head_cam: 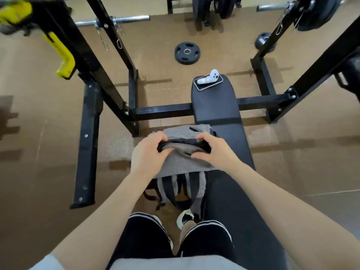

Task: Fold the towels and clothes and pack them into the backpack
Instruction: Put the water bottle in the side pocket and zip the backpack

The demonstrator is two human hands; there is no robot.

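A grey backpack (pixel 181 162) with dark straps stands against the left side of the black bench (pixel 220 110), its straps hanging toward my legs. My left hand (pixel 148 152) grips the left end of its dark zipper opening. On the opening's right end, my right hand (pixel 210 149) pinches the edge. Grey fabric shows between my hands at the mouth of the bag; I cannot tell whether it is a garment or the bag's own flap. No loose towels or clothes are in sight.
A phone (pixel 208 83) with a white controller (pixel 209 76) on it lies at the bench's far end. Black rack posts (pixel 109 78) stand at left and right, with a crossbar behind. A weight plate (pixel 187 53) lies on the floor beyond.
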